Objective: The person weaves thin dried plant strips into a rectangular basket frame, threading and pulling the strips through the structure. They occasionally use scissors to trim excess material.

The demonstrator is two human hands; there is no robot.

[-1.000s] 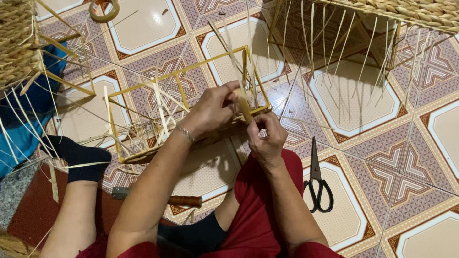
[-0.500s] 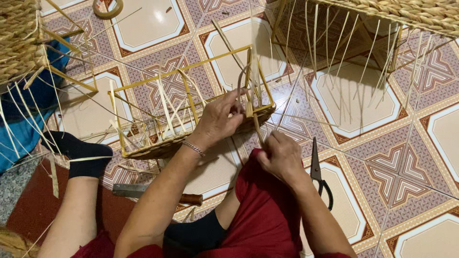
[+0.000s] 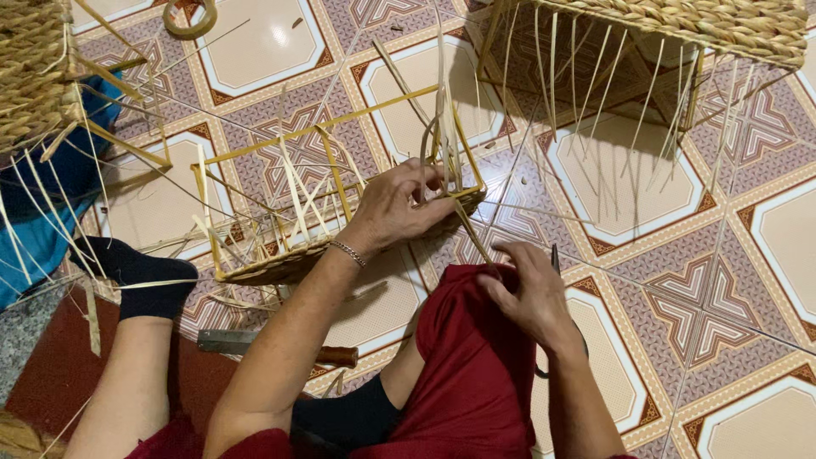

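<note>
Head view: left hand point(image 3: 399, 208) clamps the wire-framed basket's point(image 3: 280, 255) woven rim; right hand point(image 3: 531, 293) pinches a flat straw strip point(image 3: 472, 234).

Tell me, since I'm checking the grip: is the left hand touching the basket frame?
Touching. The head view shows the left hand with fingers curled round the basket frame at its near right corner.

Right hand drops from the weave to the scissors

The right hand point(image 3: 531, 293) has left the basket frame point(image 3: 340, 195), where it worked beside the left hand point(image 3: 404, 208) a second ago, and now lies low over the scissors point(image 3: 557, 280), hiding most of them.
</note>
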